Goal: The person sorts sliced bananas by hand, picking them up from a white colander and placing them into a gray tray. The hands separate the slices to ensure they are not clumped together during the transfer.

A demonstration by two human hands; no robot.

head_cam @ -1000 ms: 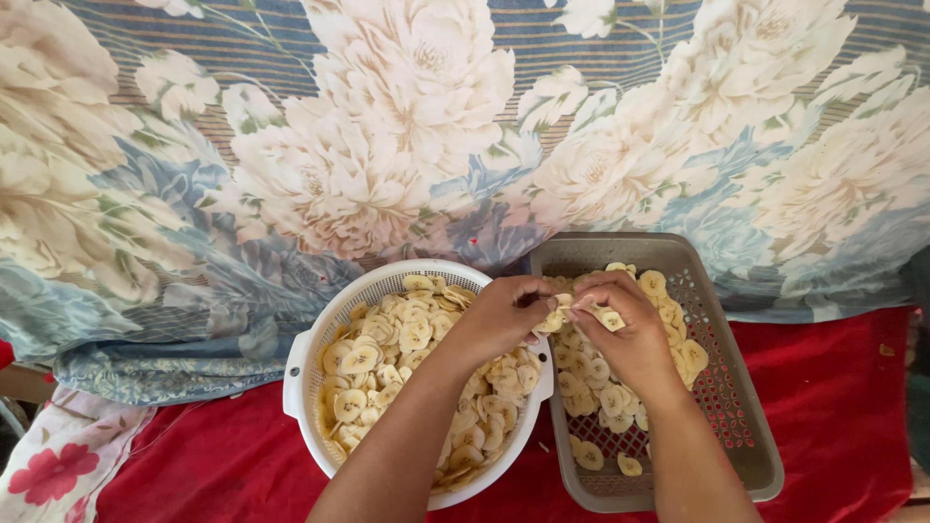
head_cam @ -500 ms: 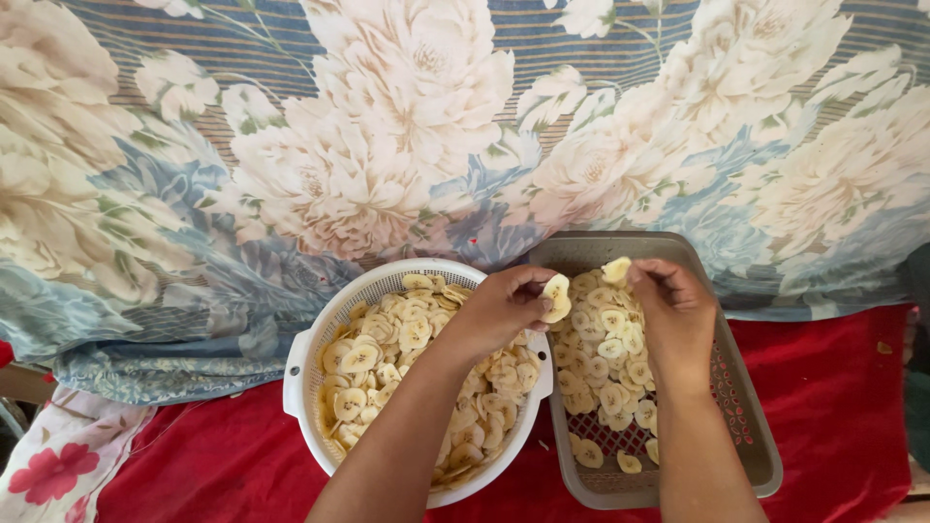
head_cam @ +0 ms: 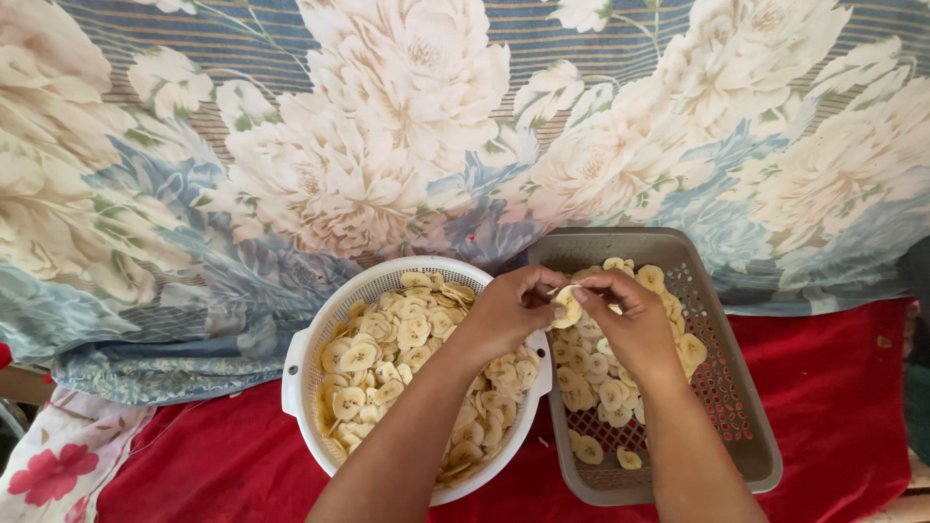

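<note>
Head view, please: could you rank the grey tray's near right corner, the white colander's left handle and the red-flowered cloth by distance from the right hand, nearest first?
1. Grey tray's near right corner: lower right of the right hand.
2. White colander's left handle: left, beyond the pale slices.
3. Red-flowered cloth: far lower left corner.

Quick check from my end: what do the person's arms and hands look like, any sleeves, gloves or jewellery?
Both forearms are bare up to the bottom edge of the picture, with no sleeves in view. The left hand and the right hand wear no gloves. No rings, watch or bracelets show on either wrist or on the fingers that can be seen. The nails look short and unpainted.
</note>
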